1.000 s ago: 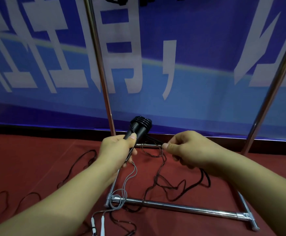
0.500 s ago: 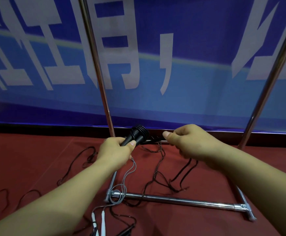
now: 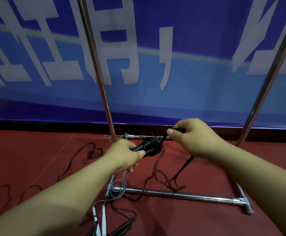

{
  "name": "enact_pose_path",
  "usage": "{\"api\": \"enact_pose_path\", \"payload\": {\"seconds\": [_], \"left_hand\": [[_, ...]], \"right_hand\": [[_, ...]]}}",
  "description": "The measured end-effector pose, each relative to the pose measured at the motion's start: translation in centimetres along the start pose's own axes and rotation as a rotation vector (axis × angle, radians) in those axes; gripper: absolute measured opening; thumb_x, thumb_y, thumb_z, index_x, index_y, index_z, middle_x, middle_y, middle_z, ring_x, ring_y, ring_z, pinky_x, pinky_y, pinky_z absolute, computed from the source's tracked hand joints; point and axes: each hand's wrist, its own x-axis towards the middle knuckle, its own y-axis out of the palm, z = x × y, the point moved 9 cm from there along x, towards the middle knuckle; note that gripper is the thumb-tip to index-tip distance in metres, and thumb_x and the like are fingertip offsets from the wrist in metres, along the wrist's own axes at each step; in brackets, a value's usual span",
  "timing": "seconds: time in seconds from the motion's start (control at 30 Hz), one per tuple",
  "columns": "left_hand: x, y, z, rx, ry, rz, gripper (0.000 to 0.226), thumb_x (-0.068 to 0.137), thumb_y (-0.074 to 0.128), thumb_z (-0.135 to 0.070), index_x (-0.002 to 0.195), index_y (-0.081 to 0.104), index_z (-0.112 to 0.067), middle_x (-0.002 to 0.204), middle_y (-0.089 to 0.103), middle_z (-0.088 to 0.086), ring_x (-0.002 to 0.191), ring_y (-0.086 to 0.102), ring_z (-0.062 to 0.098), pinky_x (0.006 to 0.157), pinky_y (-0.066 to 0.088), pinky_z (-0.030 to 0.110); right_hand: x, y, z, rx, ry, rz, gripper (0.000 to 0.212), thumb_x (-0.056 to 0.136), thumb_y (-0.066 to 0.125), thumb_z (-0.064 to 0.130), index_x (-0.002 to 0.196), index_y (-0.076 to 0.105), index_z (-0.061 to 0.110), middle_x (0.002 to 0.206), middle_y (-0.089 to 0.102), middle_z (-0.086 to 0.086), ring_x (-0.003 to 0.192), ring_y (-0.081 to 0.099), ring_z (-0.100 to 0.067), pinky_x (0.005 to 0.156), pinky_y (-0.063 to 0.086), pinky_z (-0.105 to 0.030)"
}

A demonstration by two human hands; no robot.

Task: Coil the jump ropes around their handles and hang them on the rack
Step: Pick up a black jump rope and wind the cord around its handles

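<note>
Left hand (image 3: 124, 155) grips handles (image 3: 148, 147)

Dim, bluish light; glare on chrome poles (image 3: 94, 65) (bowed by wide-angle), soft edges.

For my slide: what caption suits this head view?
Left hand grips black handles; right hand winds rope around them.

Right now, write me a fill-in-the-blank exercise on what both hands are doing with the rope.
1. The left hand grips the black ____.
2. The right hand pinches the black ____.
3. The white handles lie on the ____ floor.
4. The rack's base bar is made of ____.

Missing words: handle; rope; red; metal
</note>
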Motion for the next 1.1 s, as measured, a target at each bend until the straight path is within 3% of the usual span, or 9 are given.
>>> {"api": "enact_pose_path", "payload": {"seconds": [0.17,0.27,0.43,0.53,0.7,0.8,1.0,1.1], "left_hand": [[-0.2,1.0,-0.6,0.171,0.021,0.090,0.021,0.098,0.063,-0.034,0.083,0.064,-0.019,0.063,0.068,-0.005,0.048,0.062,0.010,0.052,0.046,0.019],[-0.4,1.7,-0.8,0.266,0.014,0.154,0.025,0.097,0.063,-0.038,0.086,0.067,-0.016,0.063,0.069,0.003,0.052,0.064,0.012,0.060,0.052,0.027],[-1.4,2.6,-1.8,0.290,0.046,0.246,0.018,0.099,0.064,-0.031,0.093,0.064,-0.013,0.061,0.061,-0.003,0.050,0.064,0.011,0.048,0.045,0.016],[-1.8,2.9,-2.5,0.336,0.090,0.290,0.016,0.098,0.064,-0.032,0.096,0.065,-0.016,0.072,0.064,0.000,0.060,0.068,0.016,0.057,0.052,0.021],[-3.3,3.7,-5.4,0.730,0.305,0.243,0.017,0.095,0.062,-0.047,0.093,0.059,-0.031,0.076,0.056,-0.010,0.079,0.056,0.018,0.074,0.047,0.032],[-4.2,4.4,-6.7,0.764,0.372,0.250,0.013,0.097,0.059,-0.047,0.097,0.056,-0.034,0.073,0.050,-0.012,0.082,0.052,0.018,0.074,0.042,0.031],[-5.1,4.4,-7.7,0.741,0.451,0.271,0.017,0.097,0.060,-0.045,0.111,0.061,-0.035,0.075,0.054,-0.012,0.084,0.055,0.017,0.076,0.045,0.033],[-5.4,3.9,-8.3,0.752,0.496,0.253,0.017,0.097,0.060,-0.045,0.110,0.061,-0.034,0.073,0.055,-0.011,0.077,0.054,0.013,0.071,0.042,0.031]], "right_hand": [[0.0,-0.6,-0.3,-0.066,-0.018,-0.056,0.027,0.094,0.063,0.041,0.083,0.070,0.017,0.072,0.065,0.002,0.067,0.057,-0.011,0.058,0.042,-0.022],[-0.2,-0.8,-0.3,-0.096,-0.034,-0.066,0.025,0.093,0.065,0.040,0.084,0.071,0.018,0.073,0.065,0.006,0.069,0.056,-0.003,0.057,0.040,-0.016],[-0.2,-1.1,-0.2,-0.123,-0.044,-0.085,0.024,0.092,0.066,0.040,0.079,0.070,0.020,0.066,0.060,0.009,0.063,0.052,-0.002,0.051,0.033,-0.015],[-0.1,-1.1,-0.2,-0.134,-0.054,-0.087,0.024,0.091,0.067,0.042,0.079,0.070,0.021,0.068,0.062,0.008,0.065,0.054,-0.004,0.052,0.035,-0.018],[0.2,-0.3,-0.5,-0.163,-0.058,-0.049,0.025,0.090,0.068,0.044,0.082,0.073,0.021,0.076,0.069,0.003,0.075,0.061,-0.012,0.061,0.042,-0.025],[0.5,-0.3,-1.5,-0.211,-0.019,-0.042,0.026,0.089,0.068,0.045,0.081,0.071,0.021,0.074,0.066,0.004,0.072,0.058,-0.014,0.057,0.038,-0.024],[0.7,-0.5,-3.3,-0.229,0.053,-0.004,0.030,0.084,0.072,0.050,0.079,0.076,0.021,0.074,0.067,0.002,0.072,0.059,-0.015,0.060,0.042,-0.027],[0.7,-0.5,-3.7,-0.184,0.087,0.019,0.030,0.082,0.074,0.052,0.078,0.076,0.023,0.072,0.066,0.003,0.070,0.057,-0.013,0.059,0.041,-0.026]]}}
